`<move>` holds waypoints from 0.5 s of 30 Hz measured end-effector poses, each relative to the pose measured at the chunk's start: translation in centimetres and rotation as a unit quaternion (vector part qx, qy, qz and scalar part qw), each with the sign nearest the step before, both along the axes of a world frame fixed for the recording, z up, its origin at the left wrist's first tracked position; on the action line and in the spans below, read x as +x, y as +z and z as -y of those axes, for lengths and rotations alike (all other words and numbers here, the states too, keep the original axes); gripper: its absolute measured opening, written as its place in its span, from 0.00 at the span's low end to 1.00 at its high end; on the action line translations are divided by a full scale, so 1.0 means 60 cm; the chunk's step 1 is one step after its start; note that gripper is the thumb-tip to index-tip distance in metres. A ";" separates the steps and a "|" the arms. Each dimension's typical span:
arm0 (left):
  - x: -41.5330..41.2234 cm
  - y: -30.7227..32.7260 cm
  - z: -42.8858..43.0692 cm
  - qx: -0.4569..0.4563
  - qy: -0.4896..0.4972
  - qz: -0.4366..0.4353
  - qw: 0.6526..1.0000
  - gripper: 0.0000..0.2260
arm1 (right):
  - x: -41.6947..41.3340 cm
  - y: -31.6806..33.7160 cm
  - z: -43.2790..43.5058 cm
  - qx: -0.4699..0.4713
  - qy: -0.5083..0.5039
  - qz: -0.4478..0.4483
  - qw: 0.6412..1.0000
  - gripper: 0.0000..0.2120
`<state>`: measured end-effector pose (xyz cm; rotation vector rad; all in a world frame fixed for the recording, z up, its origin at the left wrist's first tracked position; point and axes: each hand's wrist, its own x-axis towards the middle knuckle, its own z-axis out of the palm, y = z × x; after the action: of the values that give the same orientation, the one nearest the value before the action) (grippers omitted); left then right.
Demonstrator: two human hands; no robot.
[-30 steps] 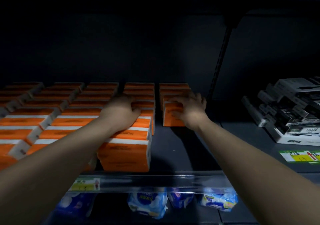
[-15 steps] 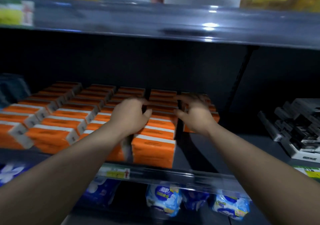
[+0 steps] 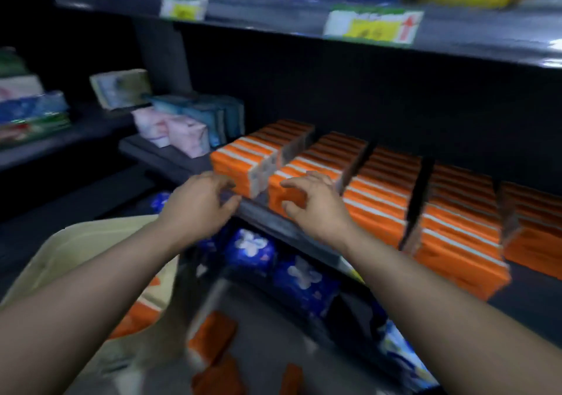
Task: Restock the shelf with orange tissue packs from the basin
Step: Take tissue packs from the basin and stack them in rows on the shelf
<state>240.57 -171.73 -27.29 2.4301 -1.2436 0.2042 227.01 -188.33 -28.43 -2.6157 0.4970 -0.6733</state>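
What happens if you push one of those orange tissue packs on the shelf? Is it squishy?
Probably squishy and light: the orange tissue packs look like soft, film-wrapped bundles with slightly rounded edges. The wrap catches the light, so one may slide easily when pushed. They stand on edge in tight rows, so a lone pack could well tip over.

tissue packs [image 3: 380,194] on shelf [image 3: 275,222], basin [image 3: 91,242] below left

Bare forearms [image 3: 100,276] lead to the left hand [image 3: 197,204] and right hand [image 3: 317,212].
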 end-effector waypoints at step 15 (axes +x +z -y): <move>0.252 -0.256 -0.357 0.164 0.251 -0.196 0.934 0.20 | 0.317 -0.224 -0.259 0.120 0.192 -0.138 0.964 0.18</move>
<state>255.70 -150.28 -42.63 2.8477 -0.4992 -0.3658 246.01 -172.79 -41.87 -2.4769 0.1262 -0.1161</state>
